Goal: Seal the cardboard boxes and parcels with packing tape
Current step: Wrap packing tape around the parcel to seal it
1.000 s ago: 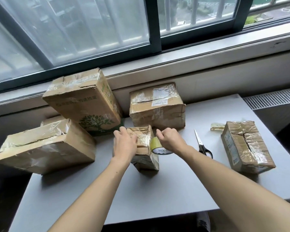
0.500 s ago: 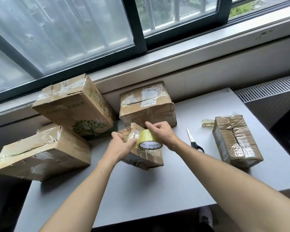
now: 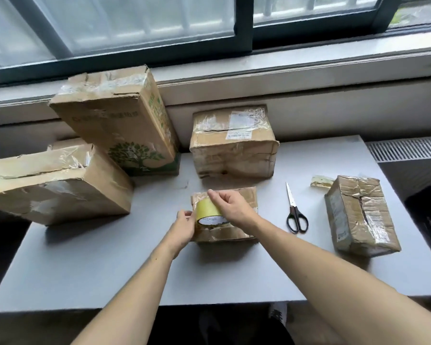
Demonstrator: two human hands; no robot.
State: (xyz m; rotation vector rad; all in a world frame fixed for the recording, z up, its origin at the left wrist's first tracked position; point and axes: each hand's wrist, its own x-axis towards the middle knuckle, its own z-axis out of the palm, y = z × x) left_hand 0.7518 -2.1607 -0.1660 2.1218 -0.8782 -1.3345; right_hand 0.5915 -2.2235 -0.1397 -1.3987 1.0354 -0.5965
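Grey table (image 3: 85,270): five-plus boxes (image 3: 234,150), one tape roll (image 3: 205,210), one scissors (image 3: 295,212).

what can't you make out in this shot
Head view only.
Top seam of the small box: covered by the right hand and tape roll.
Tape's free end: hidden by the left hand.
Shipping label print on the back box: too small.

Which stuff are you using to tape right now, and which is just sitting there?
In use: tape roll, small box, left hand, right hand.
Just sitting there: scissors, tape scrap, tree box, left box, back box, right box.
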